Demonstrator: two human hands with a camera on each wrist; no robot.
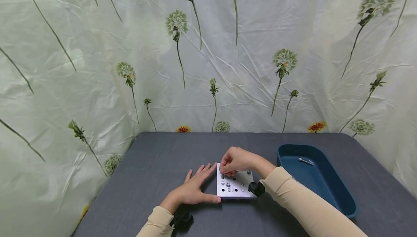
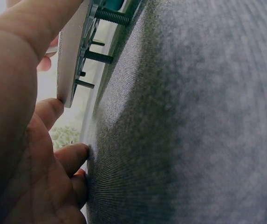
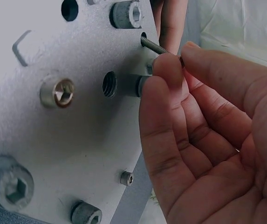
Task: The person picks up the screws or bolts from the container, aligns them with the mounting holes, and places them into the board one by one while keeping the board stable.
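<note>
A silver metal plate [image 1: 242,180] with several holes and socket head screws lies on the dark table. My left hand [image 1: 192,189] spreads along its left side, thumb at the near corner and index finger at the far one. In the left wrist view, threaded screw ends [image 2: 99,56] stick out beneath the plate. My right hand [image 1: 239,158] is over the plate's far left part. Its thumb and fingertips pinch a thin screw [image 3: 154,45], whose threaded end is at a small hole near the edge. The fingers hide the screw's head.
To the right of the plate stands a blue tray [image 1: 325,190] with a slim silvery screw-like piece [image 1: 305,161] in it. A pale flowered curtain [image 1: 208,49] hangs behind the table's far edge. Each wrist wears a black camera.
</note>
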